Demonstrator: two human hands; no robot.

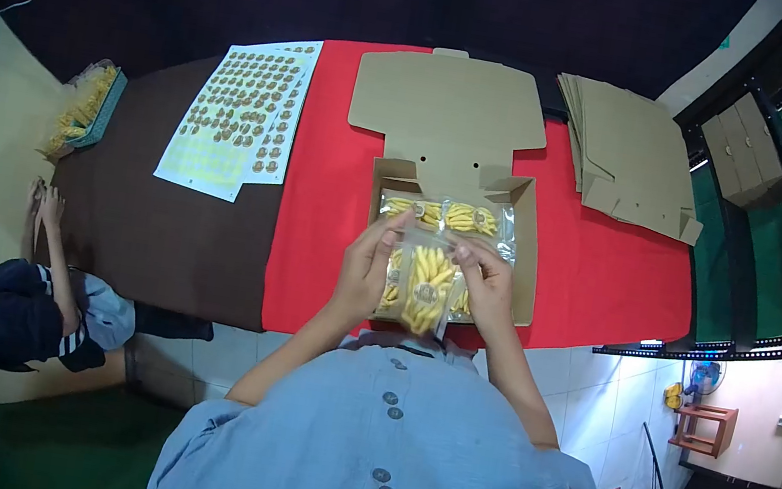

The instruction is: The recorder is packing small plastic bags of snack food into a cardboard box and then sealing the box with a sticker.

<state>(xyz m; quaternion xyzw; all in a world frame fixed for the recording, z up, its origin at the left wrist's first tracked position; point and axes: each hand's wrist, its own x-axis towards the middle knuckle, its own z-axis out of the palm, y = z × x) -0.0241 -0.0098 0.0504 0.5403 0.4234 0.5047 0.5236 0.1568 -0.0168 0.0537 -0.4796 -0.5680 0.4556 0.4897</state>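
Note:
Both hands pinch the top edge of a clear plastic pouch of yellow finger-shaped snacks (427, 292), which bears a round sticker. My left hand (366, 267) grips its left corner and my right hand (488, 282) its right corner. The pouch hangs over the near part of an open cardboard box (526, 265), whose lid lies folded back, away from me. Inside the box, similar filled pouches (471, 218) lie along the far side, and others show partly behind the held pouch. The held pouch and my hands hide much of the box's inside.
Sheets of round stickers (229, 110) lie on the brown cloth, partly over the red cloth (313, 256). A stack of flat cardboard boxes (632, 155) lies at the right. A blue-green basket of yellow snack packs (103, 114) stands far left, near another person (16, 314).

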